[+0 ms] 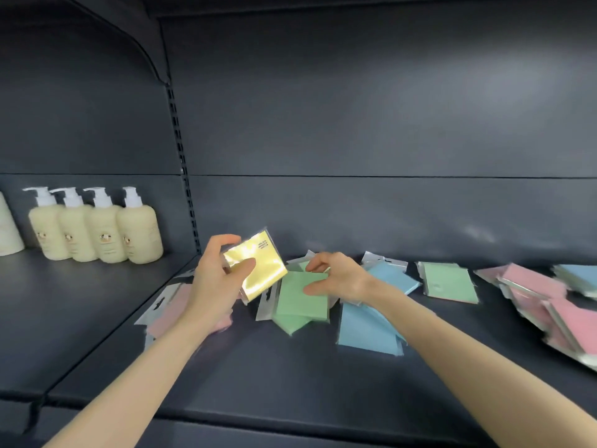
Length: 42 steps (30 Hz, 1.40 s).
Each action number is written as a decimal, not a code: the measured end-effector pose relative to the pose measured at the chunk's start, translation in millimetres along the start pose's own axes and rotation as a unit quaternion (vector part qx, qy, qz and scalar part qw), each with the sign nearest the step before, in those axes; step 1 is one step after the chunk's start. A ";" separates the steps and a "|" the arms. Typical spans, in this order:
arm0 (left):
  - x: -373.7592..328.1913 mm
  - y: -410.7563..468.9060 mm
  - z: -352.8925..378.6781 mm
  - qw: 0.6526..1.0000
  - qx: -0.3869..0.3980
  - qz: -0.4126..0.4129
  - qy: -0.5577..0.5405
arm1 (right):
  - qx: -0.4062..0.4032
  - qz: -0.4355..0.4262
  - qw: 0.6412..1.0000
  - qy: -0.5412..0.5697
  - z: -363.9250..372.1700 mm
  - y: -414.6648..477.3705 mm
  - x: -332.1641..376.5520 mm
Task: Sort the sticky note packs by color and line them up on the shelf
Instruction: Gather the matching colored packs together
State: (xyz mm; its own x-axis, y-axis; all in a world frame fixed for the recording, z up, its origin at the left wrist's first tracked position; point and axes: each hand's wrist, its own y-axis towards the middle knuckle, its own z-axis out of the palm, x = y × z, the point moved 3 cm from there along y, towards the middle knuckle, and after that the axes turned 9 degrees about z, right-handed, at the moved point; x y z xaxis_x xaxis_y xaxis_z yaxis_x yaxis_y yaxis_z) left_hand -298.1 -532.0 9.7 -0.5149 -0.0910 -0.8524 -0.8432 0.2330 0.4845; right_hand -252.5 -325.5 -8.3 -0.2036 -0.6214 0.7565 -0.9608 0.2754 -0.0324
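I am watching both hands working over the dark shelf (pixel 290 383). The left hand (pixel 213 281) is gripping a yellow sticky note pack (pixel 258 265), thumb lying across its shiny front and fingers curling over its top edge from behind; the pack is tilting, lifted clear of the shelf. Just beside it, the right hand (pixel 339 279) is pinching the top green pack (pixel 300 302) of a small green heap, thumb pressing on the face and fingertips hooking the far edge. The heap is lying on the shelf between the two hands, and the yellow pack's lower corner is overlapping it.

A pink pack (pixel 169 310) is lying partly under the left forearm. A loose pile of blue packs (pixel 365 328) is lying right of the green heap, passing under the right wrist. Further right, a lone green pack (pixel 450 282) is lying flat, apart from the others. Near the right edge, pink packs (pixel 546 299) are overlapping in a messy spread, with a bluish pack (pixel 578 274) behind them that I am finding too blurred to tell its colour.

On the neighbouring shelf section to the left, four cream pump bottles (pixel 97 229) are standing in a row.
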 end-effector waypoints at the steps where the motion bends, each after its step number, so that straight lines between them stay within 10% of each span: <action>1: 1.6 0.0 0.2 1.000 0.000 -0.008 -0.016 | -0.001 0.001 1.000 -0.008 0.7 0.1 0.2; 18: -71.2 -22.9 155.1 0.967 0.184 0.036 -0.173 | -0.158 0.008 0.983 0.096 -126.5 -113.2 -38.6; 42: -196.6 -142.2 517.2 0.907 0.410 0.095 -0.011 | -0.262 0.117 0.957 -0.029 -385.5 -269.8 -309.6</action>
State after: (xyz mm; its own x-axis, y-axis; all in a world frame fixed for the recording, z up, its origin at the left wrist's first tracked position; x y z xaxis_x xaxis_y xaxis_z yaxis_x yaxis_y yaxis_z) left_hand 3.0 -46.5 6.7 -0.6276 0.0427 -0.7773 -0.3367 0.8854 0.3205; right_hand 142.4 75.3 18.0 -0.4266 -0.5333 0.7305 -0.6643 0.7329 0.1470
